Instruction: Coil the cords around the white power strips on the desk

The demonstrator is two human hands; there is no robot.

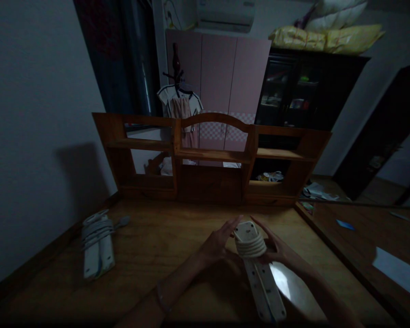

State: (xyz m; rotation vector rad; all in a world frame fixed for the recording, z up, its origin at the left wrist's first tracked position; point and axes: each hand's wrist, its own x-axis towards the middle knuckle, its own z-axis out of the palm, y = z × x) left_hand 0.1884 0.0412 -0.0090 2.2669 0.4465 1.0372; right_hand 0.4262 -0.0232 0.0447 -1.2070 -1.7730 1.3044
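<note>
A white power strip with its pale cord wound in several turns round its far end is between my hands, above the wooden desktop. My left hand grips its left side, fingers curled by the cord coils. On the other side, my right hand holds the strip with thumb and fingers around the coils. Some fingertips are hidden behind the strip. Farther left on the desktop lies a second white power strip, wrapped in its own grey-white cord, its plug sticking out to the right.
A wooden shelf unit rises along the desk's back edge. At the left stands a wall. A brown surface on the right carries a white paper and a small blue card. A bright patch of light falls beside my right hand.
</note>
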